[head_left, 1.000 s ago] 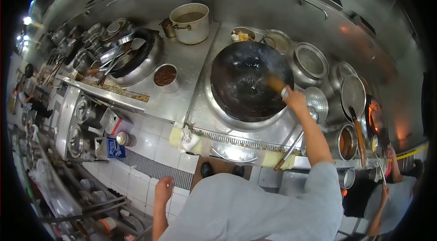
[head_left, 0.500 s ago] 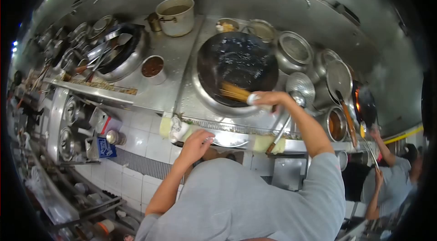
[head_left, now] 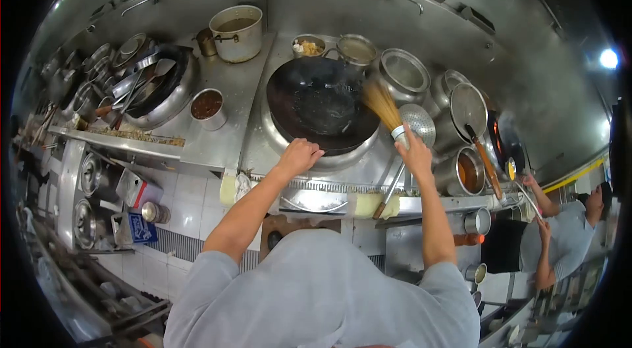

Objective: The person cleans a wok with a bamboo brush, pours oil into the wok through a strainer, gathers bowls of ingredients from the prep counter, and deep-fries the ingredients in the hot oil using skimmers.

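My right hand (head_left: 413, 150) is closed around the pale handle of a bamboo brush (head_left: 384, 103), its bristles raised at the right rim of the dark wok. Water lies in the bottom of the wok (head_left: 289, 101), which sits on the round steel burner ring. At the wok's near edge my left hand (head_left: 302, 156) has its fingers closed on the rim. A perforated ladle (head_left: 417, 125) rests just right of the wok, its wooden-tipped handle pointing toward me.
A large pot (head_left: 238, 49) and a container of red-brown sauce (head_left: 209, 106) stand to the left. Strainers and pots, one with orange liquid (head_left: 469, 172), crowd the right. A co-worker (head_left: 559, 236) stands farther right near a flame.
My left hand has risen from beside my body to the wok's near rim. The brush has moved from inside the wok to its right edge, and the view has shifted.
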`<state>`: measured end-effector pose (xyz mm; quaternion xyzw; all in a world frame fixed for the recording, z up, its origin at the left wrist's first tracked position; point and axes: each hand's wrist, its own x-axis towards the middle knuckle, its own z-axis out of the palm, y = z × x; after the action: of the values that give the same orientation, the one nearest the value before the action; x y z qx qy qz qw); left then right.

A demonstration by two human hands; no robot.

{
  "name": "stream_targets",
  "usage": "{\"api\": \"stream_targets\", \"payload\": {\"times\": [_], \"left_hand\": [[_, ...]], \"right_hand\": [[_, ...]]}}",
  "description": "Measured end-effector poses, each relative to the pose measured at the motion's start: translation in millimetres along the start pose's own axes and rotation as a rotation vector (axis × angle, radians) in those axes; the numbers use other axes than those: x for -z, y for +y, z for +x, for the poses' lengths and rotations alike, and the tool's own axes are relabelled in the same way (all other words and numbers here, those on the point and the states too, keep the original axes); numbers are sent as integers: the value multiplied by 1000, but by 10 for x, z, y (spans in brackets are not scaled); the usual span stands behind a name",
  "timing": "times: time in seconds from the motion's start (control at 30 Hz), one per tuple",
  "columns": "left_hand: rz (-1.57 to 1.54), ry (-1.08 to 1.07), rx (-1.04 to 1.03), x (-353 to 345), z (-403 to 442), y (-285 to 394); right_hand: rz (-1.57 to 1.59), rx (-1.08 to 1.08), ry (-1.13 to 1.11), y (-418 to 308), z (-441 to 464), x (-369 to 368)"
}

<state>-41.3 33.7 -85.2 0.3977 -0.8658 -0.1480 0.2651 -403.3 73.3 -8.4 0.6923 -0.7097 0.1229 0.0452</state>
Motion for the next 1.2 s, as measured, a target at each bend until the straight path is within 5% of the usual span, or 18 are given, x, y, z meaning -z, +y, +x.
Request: {"api": "stream_targets", "payload": {"times": [0.13,0.23,0.3,0.4,0.47,0.6,0.73,0.87,0.93,1.07,1.17,1.2], "left_hand": [[-96,148,-83,-22,-257,120],[-51,57,-60,-60,-549,141],[-76,181,-134,-96,-743,155],[-39,241,-229,207,-881,413],[-17,232,-216,413,-915,513],[49,228,-367,749,-543,733],[138,287,-509,1039,185,976],[169,346,-573,1121,802,1098],[167,352,-563,1134,954,1094],[145,340,-558,1105,914,1049],[178,200,-502,1081,589,998],[227,166,-435,1090,389,957]], "right_hand": [[-146,-72,-233,-259,-258,-77],[35,12,-37,-727,-327,48],[316,73,-140,-952,-327,-181],[527,147,-694,-1230,-478,-23],[658,7,-962,-1380,-632,479],[786,3,-1006,-1189,-709,526],[1316,-49,-1001,-857,-673,254],[1354,-111,-1070,-630,-607,343],[1211,-56,-991,-350,-554,-72],[154,25,-461,536,-64,-1289],[-30,-51,-229,647,439,-1013],[261,-311,-187,644,594,-844]]}}
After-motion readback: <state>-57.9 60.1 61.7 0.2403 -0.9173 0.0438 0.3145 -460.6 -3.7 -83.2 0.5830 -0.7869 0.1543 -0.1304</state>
